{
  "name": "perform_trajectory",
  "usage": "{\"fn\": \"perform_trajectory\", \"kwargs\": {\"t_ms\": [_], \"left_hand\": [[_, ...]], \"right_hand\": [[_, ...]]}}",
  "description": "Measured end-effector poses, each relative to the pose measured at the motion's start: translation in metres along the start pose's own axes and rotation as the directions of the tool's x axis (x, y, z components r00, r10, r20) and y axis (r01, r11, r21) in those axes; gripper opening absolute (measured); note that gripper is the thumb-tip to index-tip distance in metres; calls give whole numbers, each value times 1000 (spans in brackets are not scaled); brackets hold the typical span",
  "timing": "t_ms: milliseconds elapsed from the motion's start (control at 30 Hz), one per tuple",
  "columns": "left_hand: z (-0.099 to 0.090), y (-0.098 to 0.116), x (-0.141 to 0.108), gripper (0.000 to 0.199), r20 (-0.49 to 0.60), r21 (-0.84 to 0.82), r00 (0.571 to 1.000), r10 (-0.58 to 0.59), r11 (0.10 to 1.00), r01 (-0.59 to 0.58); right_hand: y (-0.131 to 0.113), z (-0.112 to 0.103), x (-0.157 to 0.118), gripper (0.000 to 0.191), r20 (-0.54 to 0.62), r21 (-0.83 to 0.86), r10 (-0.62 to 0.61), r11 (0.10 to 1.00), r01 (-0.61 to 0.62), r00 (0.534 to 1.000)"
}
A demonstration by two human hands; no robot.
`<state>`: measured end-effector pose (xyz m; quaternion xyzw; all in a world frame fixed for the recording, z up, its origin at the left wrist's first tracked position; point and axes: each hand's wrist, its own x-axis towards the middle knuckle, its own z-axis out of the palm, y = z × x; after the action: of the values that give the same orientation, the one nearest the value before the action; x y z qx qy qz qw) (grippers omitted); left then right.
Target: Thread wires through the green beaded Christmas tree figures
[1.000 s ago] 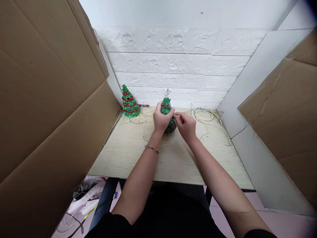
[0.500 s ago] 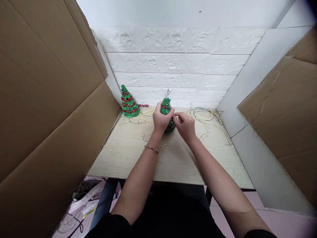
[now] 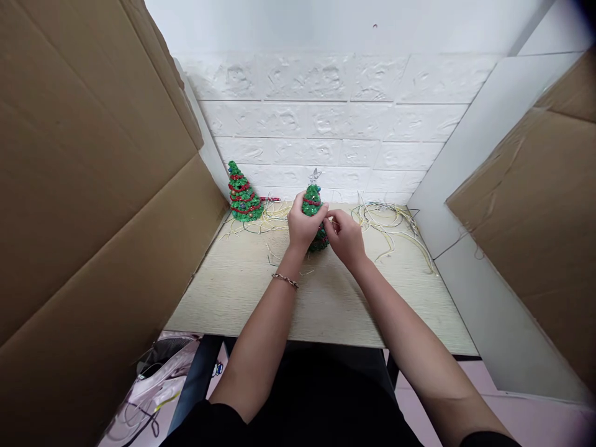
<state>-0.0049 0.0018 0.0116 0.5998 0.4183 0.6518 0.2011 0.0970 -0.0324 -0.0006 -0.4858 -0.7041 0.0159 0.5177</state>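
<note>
My left hand point(image 3: 305, 225) is wrapped round a small green Christmas tree point(image 3: 311, 200) with red garland, little coloured balls and a clear star point(image 3: 315, 176) on its tip. The tree stands upright over the table, and the hand covers part of its middle. Close against its right side, my right hand point(image 3: 345, 233) is closed in a pinch; whatever lies between the fingertips is too small to make out. A second, similar Christmas tree point(image 3: 246, 202) without a visible star stands at the back left of the table.
Loose yellow, white and dark wires point(image 3: 386, 217) lie along the back of the wooden table point(image 3: 223, 292), on both sides. Behind is a white brick-pattern wall point(image 3: 326, 118). Cardboard panels point(image 3: 107, 186) flank the left and right. A red object point(image 3: 271, 199) lies beside the second tree.
The fingers of my right hand have shifted slightly at the tree's right side. My left hand keeps its hold, and the tree stays in place.
</note>
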Motion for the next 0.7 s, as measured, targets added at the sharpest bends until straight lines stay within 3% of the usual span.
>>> {"fn": "perform_trajectory", "kwargs": {"t_ms": [400, 700], "left_hand": [[-6, -1, 7, 22, -114, -75, 992, -55, 996, 46], [-2, -6, 6, 24, -105, -140, 990, -92, 987, 77]], "right_hand": [[7, 0, 4, 16, -70, 177, 157, 974, -143, 985], [-1, 6, 3, 21, 0, 570, 351, 769, -289, 936]]}}
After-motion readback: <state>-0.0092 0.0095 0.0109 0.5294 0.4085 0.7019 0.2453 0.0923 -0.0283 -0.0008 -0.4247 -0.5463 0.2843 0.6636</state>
